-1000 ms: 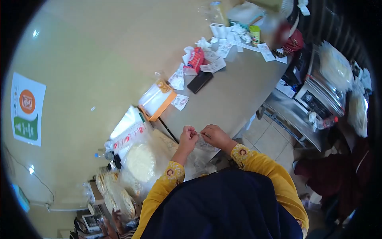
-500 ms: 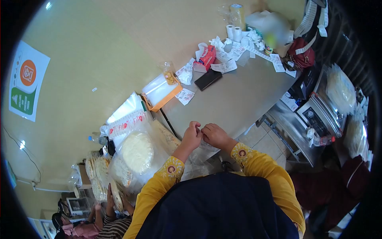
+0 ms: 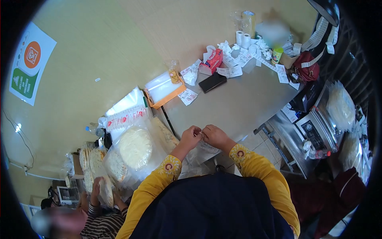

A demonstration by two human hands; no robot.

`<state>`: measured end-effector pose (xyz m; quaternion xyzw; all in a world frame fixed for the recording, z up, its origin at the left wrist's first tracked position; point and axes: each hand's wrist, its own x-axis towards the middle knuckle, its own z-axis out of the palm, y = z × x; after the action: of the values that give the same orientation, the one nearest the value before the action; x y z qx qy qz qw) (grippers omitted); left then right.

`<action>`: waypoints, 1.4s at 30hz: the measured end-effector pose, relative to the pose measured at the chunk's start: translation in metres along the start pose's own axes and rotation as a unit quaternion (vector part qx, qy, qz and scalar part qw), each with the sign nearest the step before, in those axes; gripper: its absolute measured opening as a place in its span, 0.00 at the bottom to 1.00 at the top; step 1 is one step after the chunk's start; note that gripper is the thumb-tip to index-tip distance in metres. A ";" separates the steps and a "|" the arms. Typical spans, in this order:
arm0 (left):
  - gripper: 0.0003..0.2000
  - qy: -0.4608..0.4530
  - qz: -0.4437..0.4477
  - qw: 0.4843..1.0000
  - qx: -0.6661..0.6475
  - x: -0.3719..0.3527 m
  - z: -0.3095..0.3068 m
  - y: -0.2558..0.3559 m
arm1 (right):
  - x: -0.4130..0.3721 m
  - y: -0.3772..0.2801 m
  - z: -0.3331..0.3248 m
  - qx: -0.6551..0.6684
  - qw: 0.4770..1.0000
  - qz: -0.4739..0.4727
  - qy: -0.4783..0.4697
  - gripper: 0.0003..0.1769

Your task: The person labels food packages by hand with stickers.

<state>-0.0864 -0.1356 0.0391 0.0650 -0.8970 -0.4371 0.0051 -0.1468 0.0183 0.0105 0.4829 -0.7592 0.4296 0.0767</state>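
The left hand (image 3: 191, 136) and right hand (image 3: 215, 136) meet, fingers curled, both pinching a clear bag (image 3: 205, 149) just below them at the tabletop (image 3: 238, 104) edge. Past the hands lies bare room. Bagged flatbreads (image 3: 134, 148) crowd the left hand's side.

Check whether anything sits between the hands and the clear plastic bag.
Nothing visible does: the left hand and right hand both pinch the clear plastic bag at its top, by the edge of the table.
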 end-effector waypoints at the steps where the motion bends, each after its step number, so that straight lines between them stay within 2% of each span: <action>1: 0.09 0.001 0.010 0.999 0.040 -0.001 -0.001 0.002 | 0.000 0.001 0.001 0.001 1.000 -0.002 0.000 0.08; 5: 0.10 0.009 0.067 0.985 0.158 -0.005 -0.007 0.016 | 0.005 -0.006 -0.003 0.006 0.999 -0.032 0.010 0.09; 8: 0.08 0.025 0.068 0.984 0.163 -0.001 0.002 0.004 | 0.008 -0.006 -0.002 0.017 1.000 -0.022 0.008 0.08; 11: 0.08 0.016 0.052 0.989 0.137 0.001 0.005 -0.004 | 0.006 -0.003 0.000 0.033 0.999 -0.006 0.011 0.07; 14: 0.09 -0.007 0.032 0.998 0.056 0.000 0.003 -0.007 | 0.006 -0.003 -0.004 0.069 0.997 0.028 0.013 0.06; 17: 0.08 -0.055 -0.096 0.987 -0.117 -0.002 0.007 -0.019 | 0.003 0.008 -0.004 0.107 0.991 0.080 0.005 0.04; 20: 0.07 -0.043 -0.094 0.990 -0.100 -0.006 0.009 -0.023 | 0.004 0.002 -0.007 0.136 0.986 0.098 -0.006 0.05; 23: 0.08 -0.055 -0.097 0.984 -0.141 -0.007 0.004 -0.021 | 0.005 -0.002 -0.008 0.136 0.986 0.098 0.000 0.05; 26: 0.09 -0.060 -0.117 0.981 -0.143 -0.007 0.003 -0.018 | 0.008 -0.010 -0.018 0.125 0.989 0.077 0.029 0.06; 29: 0.09 -0.063 -0.130 0.976 -0.161 -0.008 0.002 -0.014 | 0.005 -0.008 -0.019 0.073 0.997 0.039 -0.001 0.07; 35: 0.12 -0.056 -0.105 0.987 -0.106 -0.007 0.003 -0.018 | 0.011 -0.008 -0.023 0.010 0.999 -0.009 -0.046 0.08; 38: 0.12 -0.048 0.041 0.998 0.006 -0.004 0.010 -0.035 | 0.017 -0.013 -0.025 -0.015 0.998 -0.025 -0.063 0.08; 42: 0.11 -0.039 0.042 0.996 0.067 0.004 0.022 -0.051 | 0.020 -0.011 -0.013 -0.037 0.995 -0.002 -0.091 0.06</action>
<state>-0.0858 -0.1498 -0.0143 0.0101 -0.9257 -0.3777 -0.0162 -0.1525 0.0122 0.0352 0.5183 -0.7774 0.3555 0.0260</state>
